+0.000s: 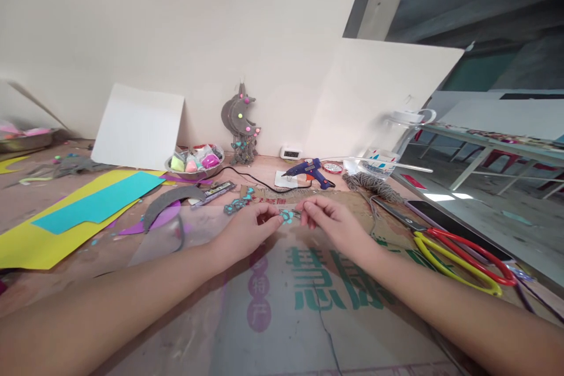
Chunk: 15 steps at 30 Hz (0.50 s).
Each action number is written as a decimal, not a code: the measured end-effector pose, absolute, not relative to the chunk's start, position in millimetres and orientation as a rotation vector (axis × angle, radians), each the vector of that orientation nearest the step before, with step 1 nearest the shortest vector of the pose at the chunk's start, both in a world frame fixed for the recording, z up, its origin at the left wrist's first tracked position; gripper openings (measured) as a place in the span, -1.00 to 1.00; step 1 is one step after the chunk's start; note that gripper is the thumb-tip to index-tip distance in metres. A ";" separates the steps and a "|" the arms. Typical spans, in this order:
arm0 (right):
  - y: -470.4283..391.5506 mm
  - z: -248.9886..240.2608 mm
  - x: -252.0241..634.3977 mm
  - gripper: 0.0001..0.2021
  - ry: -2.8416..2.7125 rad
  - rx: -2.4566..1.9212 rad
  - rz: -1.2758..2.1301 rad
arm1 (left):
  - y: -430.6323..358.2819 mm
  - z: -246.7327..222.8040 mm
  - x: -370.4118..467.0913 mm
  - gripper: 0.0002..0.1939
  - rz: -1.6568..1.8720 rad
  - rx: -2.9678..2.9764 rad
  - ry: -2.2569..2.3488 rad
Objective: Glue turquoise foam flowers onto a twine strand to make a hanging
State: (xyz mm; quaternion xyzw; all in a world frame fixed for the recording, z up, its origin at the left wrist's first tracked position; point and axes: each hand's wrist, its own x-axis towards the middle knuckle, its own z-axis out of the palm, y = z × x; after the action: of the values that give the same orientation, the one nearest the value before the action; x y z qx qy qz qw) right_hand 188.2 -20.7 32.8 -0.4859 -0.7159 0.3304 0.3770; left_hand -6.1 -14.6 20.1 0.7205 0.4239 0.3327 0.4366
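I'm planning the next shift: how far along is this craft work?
Seemingly done: the grey moon ornament by the wall and turquoise flower pieces beyond the left hand. In hand: another turquoise flower, between left hand and right hand. Probably left: finishing that flower; whether more are needed, I can't tell.

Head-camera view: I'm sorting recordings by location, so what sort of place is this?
Probably a craft workshop: a blue glue gun, long scissors with red and yellow handles and a flat turquoise sheet are in view.
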 end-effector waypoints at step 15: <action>5.5 40.0 225.9 -0.83 -2.490 -1.435 0.041 | -15.0 21.3 -5.0 -0.80 0.833 1.759 1.031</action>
State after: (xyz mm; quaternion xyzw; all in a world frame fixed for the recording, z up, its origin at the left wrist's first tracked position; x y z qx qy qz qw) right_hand 225.9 5.5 40.0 -0.4948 -0.8586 0.0141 0.1332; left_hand -5.0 -15.0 21.3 0.7122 0.4175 0.3374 0.4524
